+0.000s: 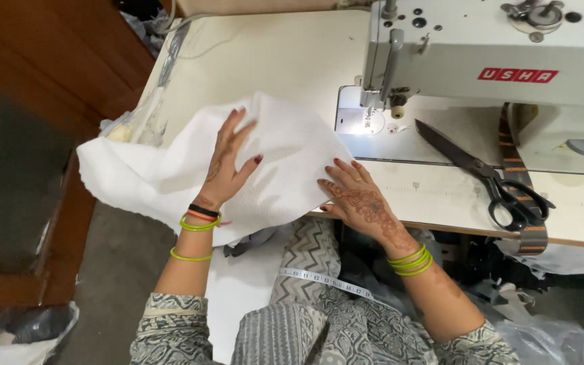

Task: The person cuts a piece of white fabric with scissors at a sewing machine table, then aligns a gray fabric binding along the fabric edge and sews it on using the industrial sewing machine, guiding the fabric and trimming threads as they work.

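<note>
One label in view: a small red rectangular nameplate (pixel 518 75) with pale lettering, upper right of the frame, set flat on the light grey body of the sewing machine (pixel 441 47). Packaging: crumpled clear plastic bags, one at the lower left corner (pixel 15 331), another at the lower right (pixel 555 338), a third at the table's left edge, upper left of centre (pixel 136 122). No signs or screens.

White textured cloth (pixel 170 169) — folded, rumpled — draped over the table's near-left edge.
</note>
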